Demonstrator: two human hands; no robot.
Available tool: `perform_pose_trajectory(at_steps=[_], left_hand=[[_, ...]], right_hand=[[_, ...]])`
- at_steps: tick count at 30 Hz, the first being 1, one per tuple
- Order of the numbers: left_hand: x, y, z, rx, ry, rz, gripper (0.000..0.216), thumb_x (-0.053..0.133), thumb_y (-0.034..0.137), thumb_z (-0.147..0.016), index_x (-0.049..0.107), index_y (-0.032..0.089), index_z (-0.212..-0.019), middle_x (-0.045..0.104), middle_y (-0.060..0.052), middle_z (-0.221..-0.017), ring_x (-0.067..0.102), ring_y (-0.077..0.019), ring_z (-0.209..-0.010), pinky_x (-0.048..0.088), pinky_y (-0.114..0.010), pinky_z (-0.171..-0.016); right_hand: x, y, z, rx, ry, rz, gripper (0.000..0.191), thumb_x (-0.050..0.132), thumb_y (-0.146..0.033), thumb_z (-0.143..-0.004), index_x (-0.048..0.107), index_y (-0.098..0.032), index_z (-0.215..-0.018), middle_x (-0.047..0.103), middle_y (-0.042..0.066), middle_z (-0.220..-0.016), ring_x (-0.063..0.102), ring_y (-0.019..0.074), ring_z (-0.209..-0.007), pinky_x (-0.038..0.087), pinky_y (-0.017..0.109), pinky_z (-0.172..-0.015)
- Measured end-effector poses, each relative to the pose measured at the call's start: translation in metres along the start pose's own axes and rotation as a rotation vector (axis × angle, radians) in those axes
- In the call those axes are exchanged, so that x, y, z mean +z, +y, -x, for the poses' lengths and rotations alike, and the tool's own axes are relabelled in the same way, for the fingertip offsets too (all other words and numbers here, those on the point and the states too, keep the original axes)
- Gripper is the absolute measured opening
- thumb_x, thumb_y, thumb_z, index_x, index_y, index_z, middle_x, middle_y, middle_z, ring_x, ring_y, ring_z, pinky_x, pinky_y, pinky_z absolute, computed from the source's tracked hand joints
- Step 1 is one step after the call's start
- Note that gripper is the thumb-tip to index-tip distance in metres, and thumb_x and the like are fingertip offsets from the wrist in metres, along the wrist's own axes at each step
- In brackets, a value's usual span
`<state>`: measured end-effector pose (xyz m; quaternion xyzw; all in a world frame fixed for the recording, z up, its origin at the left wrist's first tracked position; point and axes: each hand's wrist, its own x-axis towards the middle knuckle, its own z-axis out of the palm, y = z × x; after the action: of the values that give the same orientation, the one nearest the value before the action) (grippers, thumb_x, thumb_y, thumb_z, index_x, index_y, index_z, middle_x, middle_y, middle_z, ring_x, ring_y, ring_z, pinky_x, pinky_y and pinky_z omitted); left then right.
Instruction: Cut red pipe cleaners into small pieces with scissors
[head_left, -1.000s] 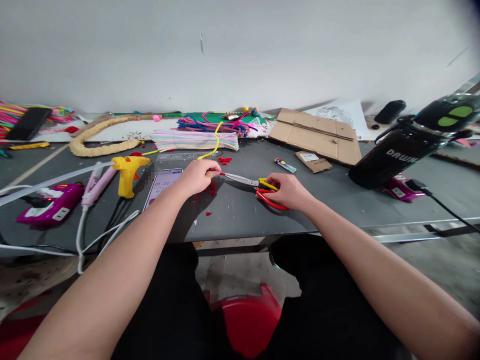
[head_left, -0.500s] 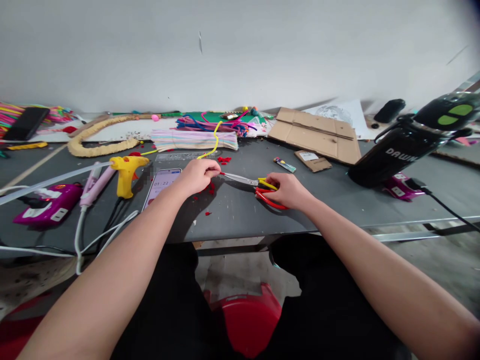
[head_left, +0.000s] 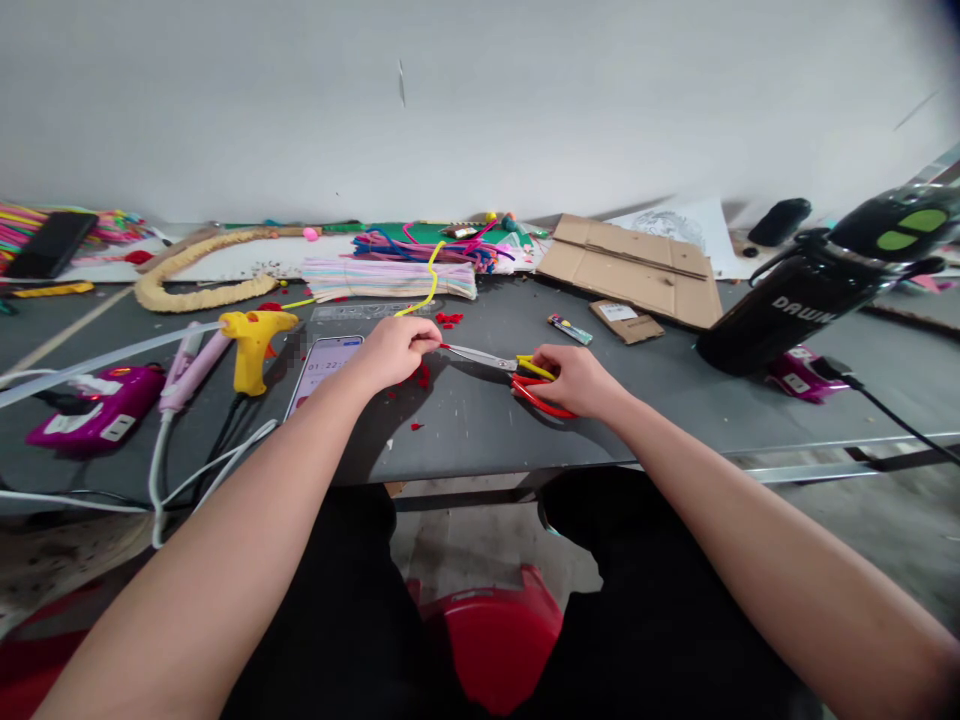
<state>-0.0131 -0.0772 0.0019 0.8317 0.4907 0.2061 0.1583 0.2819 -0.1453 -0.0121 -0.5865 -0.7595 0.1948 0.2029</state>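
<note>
My right hand (head_left: 577,380) is closed on scissors (head_left: 487,357) with one yellow and one red handle. Their blades point left and their tips meet the fingers of my left hand (head_left: 401,352). That hand is closed in a pinch on a small red piece (head_left: 444,346), most of which the fingers hide. Red scraps (head_left: 450,320) lie on the table just beyond the blades, and more are scattered below my left hand. A phone (head_left: 324,365) with a lit screen lies partly under my left forearm.
On the left are a yellow glue gun (head_left: 255,345), a purple power strip (head_left: 101,408) and cables. Pastel pipe cleaners (head_left: 390,280) lie at the back. To the right are a lighter (head_left: 570,329), cardboard (head_left: 630,265) and a black bottle (head_left: 795,300).
</note>
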Motion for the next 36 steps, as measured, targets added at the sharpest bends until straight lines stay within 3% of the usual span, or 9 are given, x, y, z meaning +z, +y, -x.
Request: perform_pose_trajectory(at_steps=[27,36], left_hand=[[-0.0049,-0.0009,0.0018,-0.016,0.008,0.033,0.02,0.053,0.027,-0.083,0.072,0.021,-0.085,0.074,-0.005,-0.086,0.063,-0.0196,-0.076,0.043,-0.031,-0.07],[-0.0058,0.001,0.0022,-0.021,0.026,0.047,0.028,0.049,0.038,-0.088,0.067,0.018,-0.083,0.067,-0.004,-0.074,0.053,-0.0158,-0.064,0.038,-0.029,-0.063]], right_hand=[[0.0004,-0.0036,-0.0007,0.036,0.013,0.0,0.039,0.071,-0.058,-0.066,0.058,-0.021,-0.072,0.054,-0.002,-0.066,0.041,0.0122,-0.061,0.031,0.026,-0.055],[0.0037,-0.0029,0.0025,0.053,0.049,-0.022,0.043,0.065,-0.063,-0.071,0.06,-0.021,-0.081,0.058,0.0,-0.069,0.045,0.0129,-0.06,0.033,0.026,-0.056]])
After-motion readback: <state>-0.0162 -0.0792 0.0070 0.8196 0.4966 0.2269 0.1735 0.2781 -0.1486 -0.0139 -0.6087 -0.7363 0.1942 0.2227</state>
